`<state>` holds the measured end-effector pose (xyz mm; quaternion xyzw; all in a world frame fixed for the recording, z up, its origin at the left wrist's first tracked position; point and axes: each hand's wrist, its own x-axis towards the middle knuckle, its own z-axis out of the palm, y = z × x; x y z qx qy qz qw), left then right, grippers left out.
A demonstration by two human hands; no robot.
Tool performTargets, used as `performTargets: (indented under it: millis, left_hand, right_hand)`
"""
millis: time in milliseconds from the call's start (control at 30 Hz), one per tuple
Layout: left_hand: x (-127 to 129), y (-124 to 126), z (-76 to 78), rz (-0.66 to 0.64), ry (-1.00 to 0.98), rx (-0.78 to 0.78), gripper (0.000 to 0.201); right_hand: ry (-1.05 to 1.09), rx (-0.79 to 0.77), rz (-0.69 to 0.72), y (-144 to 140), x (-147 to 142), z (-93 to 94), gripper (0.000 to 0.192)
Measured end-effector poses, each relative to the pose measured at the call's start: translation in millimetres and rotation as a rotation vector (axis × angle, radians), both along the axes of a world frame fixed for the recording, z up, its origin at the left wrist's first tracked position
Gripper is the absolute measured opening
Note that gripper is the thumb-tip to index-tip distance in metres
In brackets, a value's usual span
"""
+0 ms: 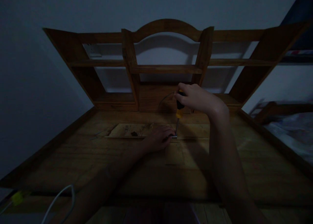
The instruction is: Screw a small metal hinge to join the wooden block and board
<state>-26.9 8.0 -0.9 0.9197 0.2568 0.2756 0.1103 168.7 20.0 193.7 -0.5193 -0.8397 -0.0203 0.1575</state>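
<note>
Right hand (192, 95) grips a near-upright screwdriver (179, 114); left hand (159, 138) holds a small metal piece (174, 136) at the screwdriver's tip.

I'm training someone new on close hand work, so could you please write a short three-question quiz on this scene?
1. Which hand holds the screwdriver?
2. True or false: the screwdriver's tip points up toward the shelves.
3. Where is the left hand?
A) On the top shelf
B) Low over the desk, by the small metal piece
C) Around the white cable

Key:
1. The right hand.
2. False; it points down, at the small metal piece.
3. B
</note>
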Motion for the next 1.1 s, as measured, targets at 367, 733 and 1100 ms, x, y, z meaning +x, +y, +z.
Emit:
performTargets:
  millis: [367,733,1100]
  left_hand:
    - [-1.4,-0.2,-1.7,0.005,-0.014,0.011,0.021]
    - [-1.5,0.2,0.1,-0.005,0.001,-0.012,0.021]
    - [0.3,0.2,-0.5,0.019,0.01,-0.008,0.021]
  right_hand:
    - [0.027,0.013,0.021,0.0,3.1,-0.5,0.028]
    - [0.035,0.021,-0.02,-1.3,2.5,-1.2,0.037]
    - [0.04,0.028,0.071,-0.8,-2.0,-1.7,0.02]
